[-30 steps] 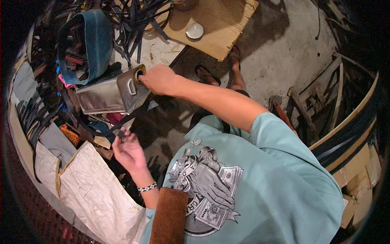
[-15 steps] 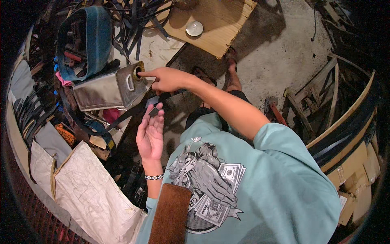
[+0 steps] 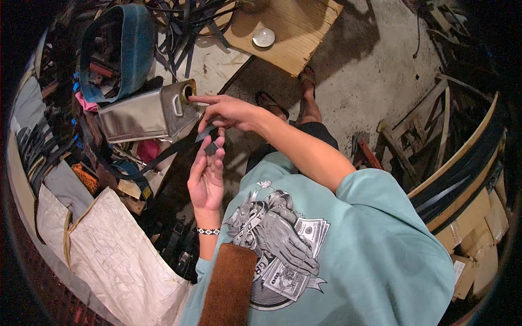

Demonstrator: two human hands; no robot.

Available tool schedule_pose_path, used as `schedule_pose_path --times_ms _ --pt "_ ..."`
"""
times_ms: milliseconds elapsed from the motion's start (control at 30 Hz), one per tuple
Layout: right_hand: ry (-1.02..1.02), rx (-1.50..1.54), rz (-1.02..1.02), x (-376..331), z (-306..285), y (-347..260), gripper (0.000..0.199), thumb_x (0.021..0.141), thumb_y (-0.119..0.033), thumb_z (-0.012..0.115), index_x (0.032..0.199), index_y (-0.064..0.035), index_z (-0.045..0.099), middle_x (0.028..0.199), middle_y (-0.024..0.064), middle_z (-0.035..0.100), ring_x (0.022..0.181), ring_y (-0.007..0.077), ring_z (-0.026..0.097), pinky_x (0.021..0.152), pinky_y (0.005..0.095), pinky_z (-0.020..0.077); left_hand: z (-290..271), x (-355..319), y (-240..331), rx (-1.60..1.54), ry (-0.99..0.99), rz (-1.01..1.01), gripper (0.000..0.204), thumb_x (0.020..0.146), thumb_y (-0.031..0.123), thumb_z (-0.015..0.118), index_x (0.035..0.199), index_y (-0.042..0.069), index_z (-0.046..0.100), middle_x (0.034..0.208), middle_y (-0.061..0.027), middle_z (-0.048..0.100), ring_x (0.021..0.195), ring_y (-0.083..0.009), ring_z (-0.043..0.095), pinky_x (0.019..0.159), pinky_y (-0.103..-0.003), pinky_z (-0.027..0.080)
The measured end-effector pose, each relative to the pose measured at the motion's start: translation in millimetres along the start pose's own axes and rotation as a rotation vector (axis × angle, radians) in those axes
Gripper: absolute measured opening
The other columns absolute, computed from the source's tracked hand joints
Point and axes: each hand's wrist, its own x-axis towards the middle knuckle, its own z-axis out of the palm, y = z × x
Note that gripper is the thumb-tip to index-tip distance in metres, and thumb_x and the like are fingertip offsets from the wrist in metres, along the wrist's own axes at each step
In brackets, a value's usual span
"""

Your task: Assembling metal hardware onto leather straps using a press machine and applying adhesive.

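Note:
My left hand [image 3: 206, 182], palm up, holds the dark end of a strap [image 3: 213, 148] between thumb and fingers. A dark strap [image 3: 166, 156] runs off to the left below the can. My right hand [image 3: 231, 113] is just above it, index finger stretched to the round mouth of a dented metal can [image 3: 136, 119] lying on its side. Its other fingers bend down close to my left fingertips, beside a small blue-grey flap [image 3: 204, 134]. Whether they touch the flap is hard to see. Nothing shows held in my right hand.
A blue band ring [image 3: 137, 51] stands behind the can. Tangled dark strips [image 3: 185, 32] lie at the far left, beside a wooden board [image 3: 296, 32] bearing a round silver lid [image 3: 263, 37]. White sheeting [image 3: 117, 250] is at the near left; wooden frames [image 3: 413, 141] stand to the right.
My right hand has come slightly nearer, its lower fingers unbending toward my left fingertips. The index finger stays by the can's mouth. My left hand has shifted a little right with the strap end.

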Motion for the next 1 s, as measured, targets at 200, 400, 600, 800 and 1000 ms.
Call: schedule_pose_path --times_ms 200,400,600,800,1000 --pt "0.025 -0.002 -0.050 -25.1 1.2 -14.8 0.057 0.085 -0.004 0.046 0.142 -0.0072 0.043 0.086 0.0092 0.069 0.045 0.0031 0.037 0.043 0.0209 0.0446 -3.0 6.3 -2.2 0.046 -0.019 0.022 0.049 0.102 0.007 0.033 0.148 -0.001 0.019 0.147 -0.0284 0.033 0.124 -0.0343 0.051 0.099 -0.039 0.051" --pt "0.176 -0.338 -0.205 -90.0 33.8 -52.0 0.051 0.081 -0.002 0.046 0.131 -0.0029 0.055 0.092 0.0063 0.069 0.056 0.0031 0.048 0.054 0.0201 0.0476 11.3 20.2 -3.3 0.273 0.030 0.070 0.048 0.101 0.017 0.034 0.144 -0.005 0.031 0.143 -0.0246 0.042 0.127 -0.0348 0.049 0.104 -0.042 0.045" --pt "0.345 -1.484 -0.697 -130.1 75.3 -45.8 0.055 0.072 -0.004 0.057 0.127 -0.0091 0.059 0.128 0.0180 0.051 0.115 0.0331 0.052 0.095 0.0414 0.0450 31.0 26.2 -3.5 0.291 -0.003 0.051 0.053 0.103 0.029 0.033 0.144 -0.006 0.031 0.143 -0.0240 0.042 0.134 -0.0346 0.041 0.111 -0.044 0.036" --pt "0.493 -1.819 -0.642 -136.7 85.8 -18.5 0.066 0.071 -0.008 0.066 0.135 -0.0143 0.050 0.139 0.0204 0.041 0.127 0.0407 0.041 0.102 0.0475 0.0393 47.5 27.3 -16.6 0.303 -0.015 0.070 0.055 0.103 0.031 0.033 0.143 -0.007 0.031 0.144 -0.0237 0.041 0.135 -0.0348 0.040 0.114 -0.045 0.031" --pt "0.497 -1.781 -0.596 -143.4 95.4 -15.9 0.071 0.073 -0.007 0.066 0.141 -0.0159 0.044 0.142 0.0232 0.036 0.128 0.0417 0.039 0.104 0.0481 0.0377 40.2 25.8 -19.0 0.457 -0.097 0.097 0.046 0.103 0.018 0.039 0.140 -0.007 0.036 0.143 -0.0246 0.041 0.133 -0.0349 0.043 0.113 -0.046 0.033"
